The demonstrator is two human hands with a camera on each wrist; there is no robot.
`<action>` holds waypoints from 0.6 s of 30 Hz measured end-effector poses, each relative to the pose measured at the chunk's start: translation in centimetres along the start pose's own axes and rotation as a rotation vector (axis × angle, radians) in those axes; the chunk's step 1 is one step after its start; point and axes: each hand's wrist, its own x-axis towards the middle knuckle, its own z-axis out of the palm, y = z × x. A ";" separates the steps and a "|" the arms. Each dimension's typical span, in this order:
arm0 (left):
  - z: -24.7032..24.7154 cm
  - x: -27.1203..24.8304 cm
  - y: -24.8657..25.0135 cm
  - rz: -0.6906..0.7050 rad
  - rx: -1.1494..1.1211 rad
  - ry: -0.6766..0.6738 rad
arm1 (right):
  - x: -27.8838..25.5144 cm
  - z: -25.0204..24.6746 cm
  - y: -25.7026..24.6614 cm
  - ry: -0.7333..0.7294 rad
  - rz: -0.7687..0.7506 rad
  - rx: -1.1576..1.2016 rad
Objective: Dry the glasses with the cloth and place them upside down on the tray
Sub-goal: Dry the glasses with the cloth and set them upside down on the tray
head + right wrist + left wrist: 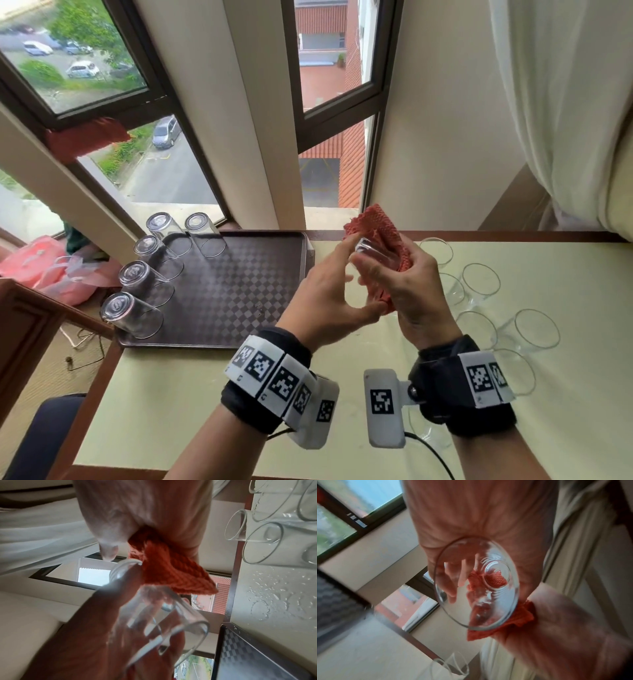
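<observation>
Both hands over pale wet table (219, 404): left hand (329, 291) grips glass (375, 255), right hand (407, 284) clutches red cloth (380, 226); tray (239, 291) left of fingers, windows beyond.

Both forearms are bare. Each wrist wears a black padded band (265, 383) wrapped with a white strip (274, 378) of square black-and-white coded markers. The left band shows about five markers running round it; the right band (462, 387) shows two on its outer side. A white rounded camera housing (383, 407) juts from the right band on a small bracket with a metal screw, bears one marker and trails a black cable (431, 455). A similar white housing (317, 425) hangs under the left band.
</observation>
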 end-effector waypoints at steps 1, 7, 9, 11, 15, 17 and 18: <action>0.0 0.0 -0.2 0.000 -0.030 -0.005 | 0.0 0.0 -0.1 0.012 0.035 0.034; -0.3 0.1 -0.6 -0.105 -0.567 0.014 | -0.9 0.5 0.3 -0.055 0.154 0.184; -0.2 0.3 -0.6 -0.126 -0.701 0.073 | -1.3 0.8 0.9 -0.118 0.147 0.232; -0.2 0.4 -0.5 -0.130 -0.794 0.127 | -1.4 0.8 1.3 -0.206 0.126 0.192; -0.2 0.4 -0.6 -0.149 -0.984 0.148 | -1.2 0.6 1.5 -0.287 0.088 0.067; -0.2 0.3 -0.6 -0.167 -1.036 0.140 | -1.2 0.7 1.7 -0.276 0.093 0.050; -0.3 0.3 -0.7 -0.180 -1.046 0.133 | -1.1 0.8 1.8 -0.266 0.098 0.039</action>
